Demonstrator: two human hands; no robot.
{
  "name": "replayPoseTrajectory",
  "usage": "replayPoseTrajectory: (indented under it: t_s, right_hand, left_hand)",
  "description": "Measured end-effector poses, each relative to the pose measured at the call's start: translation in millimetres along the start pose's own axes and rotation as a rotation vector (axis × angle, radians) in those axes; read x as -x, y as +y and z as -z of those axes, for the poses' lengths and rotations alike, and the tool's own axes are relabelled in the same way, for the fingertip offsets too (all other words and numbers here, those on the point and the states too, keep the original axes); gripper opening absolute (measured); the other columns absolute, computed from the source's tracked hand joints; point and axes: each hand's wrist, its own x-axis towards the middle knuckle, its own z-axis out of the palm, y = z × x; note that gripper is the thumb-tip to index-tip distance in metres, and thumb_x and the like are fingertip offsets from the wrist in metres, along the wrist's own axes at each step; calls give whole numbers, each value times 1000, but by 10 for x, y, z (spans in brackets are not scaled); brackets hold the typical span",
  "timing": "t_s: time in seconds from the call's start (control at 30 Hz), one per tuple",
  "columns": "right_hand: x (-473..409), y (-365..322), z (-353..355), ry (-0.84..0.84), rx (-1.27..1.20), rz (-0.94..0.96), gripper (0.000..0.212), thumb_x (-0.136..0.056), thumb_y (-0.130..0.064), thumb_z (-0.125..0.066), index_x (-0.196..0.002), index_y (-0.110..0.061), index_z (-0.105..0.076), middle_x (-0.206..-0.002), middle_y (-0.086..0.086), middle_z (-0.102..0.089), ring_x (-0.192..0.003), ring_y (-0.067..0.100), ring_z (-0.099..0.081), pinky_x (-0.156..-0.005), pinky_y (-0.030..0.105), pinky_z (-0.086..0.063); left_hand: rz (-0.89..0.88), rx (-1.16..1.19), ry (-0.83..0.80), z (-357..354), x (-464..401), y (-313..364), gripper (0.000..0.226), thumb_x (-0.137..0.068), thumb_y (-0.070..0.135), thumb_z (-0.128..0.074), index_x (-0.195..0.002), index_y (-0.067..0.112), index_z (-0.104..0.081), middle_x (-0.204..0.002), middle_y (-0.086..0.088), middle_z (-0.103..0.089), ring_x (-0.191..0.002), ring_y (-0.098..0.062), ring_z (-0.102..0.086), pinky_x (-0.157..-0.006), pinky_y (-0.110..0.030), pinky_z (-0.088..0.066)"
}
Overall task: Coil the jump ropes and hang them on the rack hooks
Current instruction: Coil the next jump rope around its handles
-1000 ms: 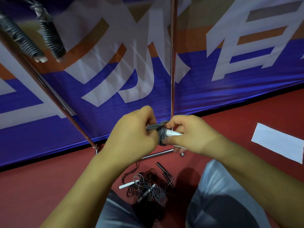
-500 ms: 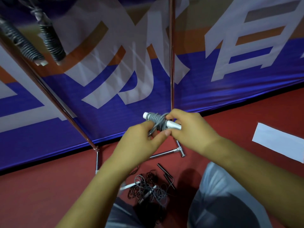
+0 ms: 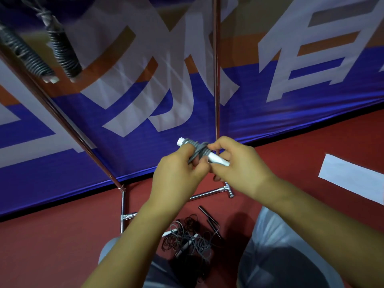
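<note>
Jump rope in hand: white handles laid together, with grey cord wound round them in tight turns; one white end sticks out up and to the left, the other down and to the right. It is held in the air in front of the banner, above the floor pile.
Left hand: fingers curled, pinching the grey cord where it comes off the winding, under the handles.
Right hand: thumb and fingers clamped on the lower white end of the handles, touching the left hand.
Hung ropes: two wound bundles of dark cord with pale handle ends, hanging at upper left beside the rack.
Rack: thin metal poles, one upright behind the hands, one slanting at left, with base bars on the floor.
Floor pile: loose tangle of black and grey cords with handles, between the person's knees.
Floor: red, with a white strip at right.
Banner: blue and orange with large white characters.
</note>
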Motion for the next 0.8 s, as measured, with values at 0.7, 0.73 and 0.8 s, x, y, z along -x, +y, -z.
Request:
replayPoseTrajectory:
  t_s: [0.7, 0.73, 0.8]
  right_hand:
    - [-74, 75, -83, 90, 8, 60, 16, -81, -13, -70, -92, -18, -60, -71, 10, -68, -68, 26, -66, -67, 42, -53]
    - [-72, 68, -77, 93, 20, 68, 16, -81, -13, -69, -93, -18, -60, -72, 8, -68, -68, 25, -66, -67, 41, -53]
    - [-70, 53, -59, 93, 78, 100, 18, -82, -10, -67, -97, -15, -60, -70, 2, -65, -66, 22, -63, -67, 38, -52]
  left_hand:
    - [-344, -212, 249, -102, 52, -138, 29, -83, 29, -53, -65, 22, -31, -51, 10, -24, -43, -13, -24, -38, -24, -23]
    - [-312, -150, 221, -93, 56, -141, 31, -83, 31, -53, -64, 20, -32, -50, 8, -25, -44, -12, -25, -40, -23, -24]
    - [-209, 76, 82, -72, 59, -116, 32, -84, 36, -57, -64, 12, -47, -49, 1, -36, -45, -10, -32, -43, -23, -28]
